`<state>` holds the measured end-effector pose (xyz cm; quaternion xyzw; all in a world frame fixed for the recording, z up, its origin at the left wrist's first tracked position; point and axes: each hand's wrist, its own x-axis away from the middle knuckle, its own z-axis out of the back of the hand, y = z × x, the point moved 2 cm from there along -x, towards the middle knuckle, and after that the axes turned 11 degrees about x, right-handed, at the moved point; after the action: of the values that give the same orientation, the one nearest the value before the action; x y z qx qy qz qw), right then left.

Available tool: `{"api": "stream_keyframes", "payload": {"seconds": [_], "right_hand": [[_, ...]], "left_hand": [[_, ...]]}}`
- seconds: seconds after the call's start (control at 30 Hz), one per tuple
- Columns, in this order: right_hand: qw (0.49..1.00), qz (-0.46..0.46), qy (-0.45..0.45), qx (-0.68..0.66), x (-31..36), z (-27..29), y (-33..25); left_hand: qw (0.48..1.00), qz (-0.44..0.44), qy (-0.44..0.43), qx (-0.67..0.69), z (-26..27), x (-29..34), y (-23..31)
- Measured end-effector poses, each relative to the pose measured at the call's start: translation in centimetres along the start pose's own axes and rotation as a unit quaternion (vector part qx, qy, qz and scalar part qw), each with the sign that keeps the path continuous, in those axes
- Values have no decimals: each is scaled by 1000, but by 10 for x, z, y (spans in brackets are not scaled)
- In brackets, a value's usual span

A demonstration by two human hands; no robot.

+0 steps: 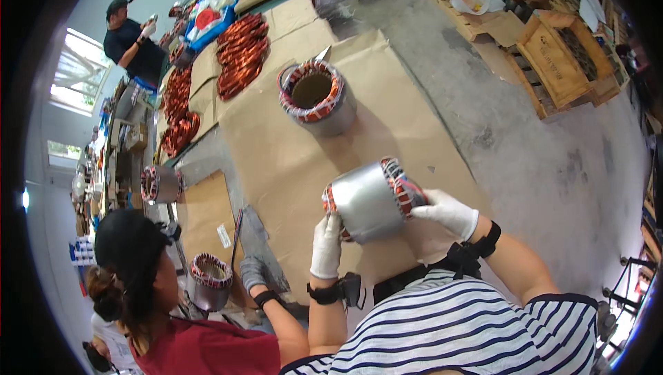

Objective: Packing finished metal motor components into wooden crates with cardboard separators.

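Observation:
Tipped on its side between my hands is a motor stator (367, 202), a silver metal cylinder with laced red-orange copper windings showing at both ends. My left hand (326, 247), in a white glove, grips its left end with the fingers at the winding. My right hand (447, 213), also white-gloved, holds the right end, its fingers against the wrapped coil. Farther off, a second stator (331, 121) stands upright on the brown paper-covered table (276, 161), its bore facing up and tied windings round its rim.
Bundles of copper coils (242, 54) lie at the far left of the table. A co-worker in a red shirt (207, 344) sits at left by another stator (210, 282); one more stator (163, 185) stands beyond. Wooden crates (556, 61) stand at right. Another person (131, 40) works far left.

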<state>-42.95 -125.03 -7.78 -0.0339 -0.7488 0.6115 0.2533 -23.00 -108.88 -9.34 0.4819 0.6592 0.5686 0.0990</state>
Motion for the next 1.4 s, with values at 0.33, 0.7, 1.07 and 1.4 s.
{"api": "stream_keyframes", "payload": {"seconds": [0.33,0.7,1.07,1.4], "right_hand": [[988,-111,51,-90,-17,-13,3],[986,-70,134,-63,125,77,-18],[922,-73,371,-81,381,249,58],[737,-10,588,-332,556,437,114]], "left_hand": [[995,32,62,76,-22,8,4],[994,68,-84,-3,-176,54,7],[944,62,-289,-145,-454,99,-144],[872,285,-382,-111,-738,92,-287]]}}
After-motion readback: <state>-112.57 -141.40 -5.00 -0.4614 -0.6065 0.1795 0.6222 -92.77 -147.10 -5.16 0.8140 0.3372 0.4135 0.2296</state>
